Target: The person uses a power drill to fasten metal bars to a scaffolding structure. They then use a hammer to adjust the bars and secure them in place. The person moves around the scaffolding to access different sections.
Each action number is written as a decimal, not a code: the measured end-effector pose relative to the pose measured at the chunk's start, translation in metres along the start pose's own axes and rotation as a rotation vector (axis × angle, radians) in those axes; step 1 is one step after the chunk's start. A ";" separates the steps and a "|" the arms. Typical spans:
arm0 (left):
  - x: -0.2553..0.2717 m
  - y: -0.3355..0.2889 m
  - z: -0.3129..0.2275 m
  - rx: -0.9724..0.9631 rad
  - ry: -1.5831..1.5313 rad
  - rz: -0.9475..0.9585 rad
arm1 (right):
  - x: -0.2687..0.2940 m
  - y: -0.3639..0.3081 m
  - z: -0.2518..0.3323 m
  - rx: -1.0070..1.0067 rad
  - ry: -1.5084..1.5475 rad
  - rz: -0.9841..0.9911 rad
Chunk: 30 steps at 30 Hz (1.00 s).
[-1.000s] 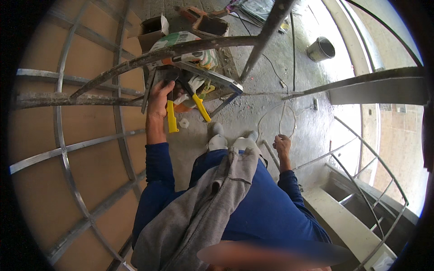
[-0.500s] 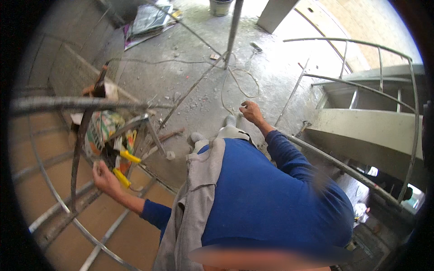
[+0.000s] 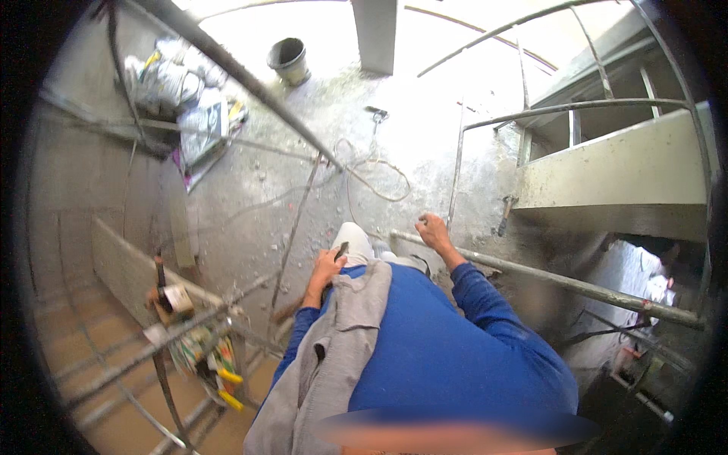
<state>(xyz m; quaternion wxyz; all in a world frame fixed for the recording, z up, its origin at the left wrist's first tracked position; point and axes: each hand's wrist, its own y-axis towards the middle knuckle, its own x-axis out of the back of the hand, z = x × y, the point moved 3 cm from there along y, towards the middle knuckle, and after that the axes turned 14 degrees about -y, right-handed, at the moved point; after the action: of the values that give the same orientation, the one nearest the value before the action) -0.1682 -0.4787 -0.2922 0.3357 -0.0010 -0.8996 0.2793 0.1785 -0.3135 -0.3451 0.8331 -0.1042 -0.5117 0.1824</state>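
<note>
My left hand [image 3: 327, 268] is in front of my left thigh, next to a white trouser leg [image 3: 351, 240]. Its fingers are bent together around a small dark, pointed thing [image 3: 341, 251] whose kind I cannot make out. Out to the right, my right hand [image 3: 434, 230] hangs just above a metal rail [image 3: 531, 275]. Its fingers are curled in, and nothing shows in them. A grey cloth or jacket [image 3: 334, 334] lies over the left side of my blue top.
Scaffold pipes [image 3: 250, 80] cross the left side, near a bag with yellow-handled tools [image 3: 229, 377]. A bucket [image 3: 288, 61], filled sacks [image 3: 171, 83] and a looped cable [image 3: 396, 199] are on the rubble-strewn floor ahead. A curved metal frame [image 3: 580, 108] and a beam [image 3: 618, 174] stand right.
My left hand has come from beside the yellow-handled tools in to my left thigh, where a dark thing now shows at it. The view has shifted; my right hand keeps its curled shape.
</note>
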 end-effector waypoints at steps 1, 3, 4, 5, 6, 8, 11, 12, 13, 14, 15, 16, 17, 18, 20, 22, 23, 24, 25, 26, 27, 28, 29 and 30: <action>0.005 0.023 -0.008 -0.088 -0.112 -0.032 | 0.005 0.004 -0.007 -0.016 0.069 -0.040; 0.017 0.066 -0.024 -0.088 -0.285 0.012 | 0.010 0.009 -0.024 -0.178 0.155 -0.012; 0.020 0.088 -0.033 -0.058 -0.277 0.089 | 0.011 0.012 -0.028 -0.179 0.161 -0.023; 0.024 0.113 -0.043 -0.008 -0.251 0.151 | 0.011 0.018 -0.033 -0.210 0.164 -0.025; 0.026 0.141 -0.052 0.007 -0.230 0.207 | 0.010 0.026 -0.038 -0.278 0.169 -0.006; 0.023 0.195 -0.076 -0.143 -0.008 0.321 | 0.013 0.053 -0.042 -0.236 0.195 -0.049; 0.015 0.274 -0.104 -0.134 0.074 0.385 | 0.026 0.120 -0.050 -0.310 0.286 -0.099; 0.013 0.305 -0.115 -0.109 0.149 0.414 | 0.034 0.151 -0.054 -0.384 0.325 -0.106; 0.012 0.334 -0.129 -0.095 0.202 0.382 | 0.043 0.183 -0.057 -0.445 0.359 -0.094; 0.022 0.375 -0.146 -0.138 0.245 0.400 | 0.055 0.216 -0.057 -0.433 0.365 -0.133; 0.033 0.412 -0.162 -0.130 0.316 0.448 | 0.068 0.247 -0.058 -0.462 0.367 -0.149; 0.039 0.452 -0.185 -0.124 0.378 0.495 | 0.087 0.280 -0.064 -0.516 0.361 -0.157; 0.040 0.486 -0.209 -0.099 0.432 0.545 | 0.112 0.322 -0.065 -0.438 0.282 -0.328; 0.052 0.526 -0.235 -0.133 0.385 0.576 | 0.129 0.342 -0.062 -0.445 0.191 -0.383; 0.087 0.591 -0.288 -0.120 0.196 0.497 | 0.172 0.395 -0.072 -0.486 0.340 -0.259; 0.123 0.649 -0.353 -0.237 0.304 0.285 | 0.222 0.432 -0.078 -0.461 0.405 -0.310; 0.139 0.673 -0.384 -0.247 0.266 0.237 | 0.242 0.446 -0.083 -0.507 0.431 -0.312; 0.151 0.693 -0.414 -0.259 0.231 0.191 | 0.262 0.458 -0.088 -0.539 0.476 -0.346; 0.158 0.709 -0.443 -0.277 0.192 0.187 | 0.277 0.465 -0.093 -0.583 0.537 -0.374; 0.163 0.724 -0.471 -0.296 0.151 0.182 | 0.290 0.470 -0.098 -0.609 0.538 -0.405; 0.164 0.739 -0.498 -0.322 0.087 0.175 | 0.299 0.474 -0.104 -0.647 0.554 -0.426; 0.158 0.750 -0.520 -0.318 0.120 0.215 | 0.304 0.478 -0.111 -0.699 0.577 -0.443; 0.148 0.762 -0.539 -0.319 0.130 0.253 | 0.308 0.483 -0.118 -0.704 0.556 -0.446; 0.137 0.774 -0.556 -0.319 0.138 0.289 | 0.308 0.488 -0.125 -0.723 0.543 -0.447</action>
<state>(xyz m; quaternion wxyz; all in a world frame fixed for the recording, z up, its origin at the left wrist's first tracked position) -0.0819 0.4798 -0.2547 0.3484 -0.2022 -0.8978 0.1781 0.3196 0.2596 -0.3265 0.8654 -0.3176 -0.3170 -0.2231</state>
